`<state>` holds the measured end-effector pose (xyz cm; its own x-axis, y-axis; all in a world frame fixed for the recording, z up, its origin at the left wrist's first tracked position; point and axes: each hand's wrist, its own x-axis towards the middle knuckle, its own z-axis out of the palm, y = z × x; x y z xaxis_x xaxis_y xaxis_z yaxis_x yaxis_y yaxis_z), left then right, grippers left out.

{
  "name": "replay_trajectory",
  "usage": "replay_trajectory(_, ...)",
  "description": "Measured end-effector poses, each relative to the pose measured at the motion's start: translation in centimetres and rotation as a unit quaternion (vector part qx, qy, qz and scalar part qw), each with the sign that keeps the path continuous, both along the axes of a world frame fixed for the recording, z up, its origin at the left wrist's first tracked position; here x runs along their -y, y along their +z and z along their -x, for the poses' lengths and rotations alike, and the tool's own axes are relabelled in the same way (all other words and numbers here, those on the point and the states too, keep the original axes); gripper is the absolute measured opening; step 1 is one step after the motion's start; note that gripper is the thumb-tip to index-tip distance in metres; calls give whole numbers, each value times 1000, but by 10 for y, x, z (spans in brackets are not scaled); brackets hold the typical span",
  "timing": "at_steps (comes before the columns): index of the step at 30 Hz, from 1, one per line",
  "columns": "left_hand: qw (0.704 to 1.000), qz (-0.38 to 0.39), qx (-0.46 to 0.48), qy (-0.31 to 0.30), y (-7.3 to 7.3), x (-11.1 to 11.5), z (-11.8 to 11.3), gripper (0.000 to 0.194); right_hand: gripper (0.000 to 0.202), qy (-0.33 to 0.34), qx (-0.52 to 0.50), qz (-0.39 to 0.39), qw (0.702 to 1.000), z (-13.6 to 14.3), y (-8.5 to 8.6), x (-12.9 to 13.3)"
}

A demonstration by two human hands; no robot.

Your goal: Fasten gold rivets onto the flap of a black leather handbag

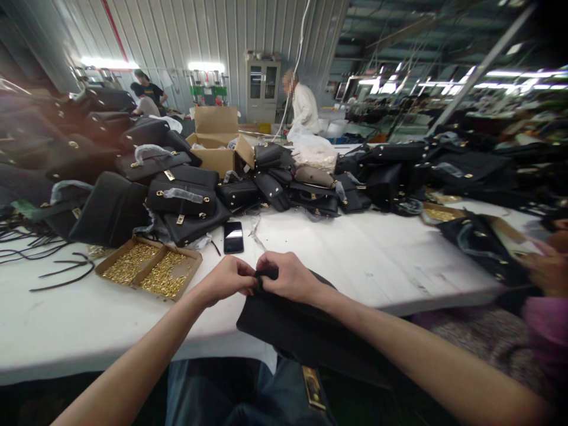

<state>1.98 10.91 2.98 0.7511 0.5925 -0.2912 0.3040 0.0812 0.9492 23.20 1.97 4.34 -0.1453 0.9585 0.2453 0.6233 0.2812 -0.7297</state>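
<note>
A black handbag (293,328) with a gold clasp plate (313,387) lies across my lap and the table's front edge. Both hands meet at its upper left edge. My left hand (228,277) pinches that edge, its thumb and fingertips pressed together. Beside it, my right hand (288,275) is wrapped round the same edge with curled fingers. Whatever small part may lie between the fingertips is hidden. Left of my hands sits a cardboard tray (135,283) in two compartments, filled with small gold metal fittings (166,275).
A phone (234,237) lies beyond my hands on the white-covered table (355,248). Black handbags (184,192) are piled along the back, around an open carton (217,157). Loose black cords (62,269) lie at left. At right, a co-worker's hands (548,260) are near another black bag.
</note>
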Motion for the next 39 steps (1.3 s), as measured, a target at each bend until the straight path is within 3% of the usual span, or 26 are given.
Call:
replay_trajectory(10,1000,-18,-12,7,14,9,-2,8,24,19,-6,7,1000,-2,3,-3)
replay_trajectory(18,995,-98,-20,29,9,11,-7,10,21,29,-30,20,999,-7,-2,-6)
replay_trajectory(23,996,-82,-47,0,10,7,-6,13,21,32,-44,48,997,-10,-3,-10)
replay_trajectory(30,983,-178,-53,-6,8,8,-9,18,25,47,-88,79,992,-17,-6,-18)
replay_trajectory(35,984,-173,-41,-27,8,8,-8,22,26,55,-92,86,991,-21,-11,-20)
replay_trajectory(39,967,-250,-49,-16,7,6,-11,29,26,53,-90,86,991,-23,-14,-25)
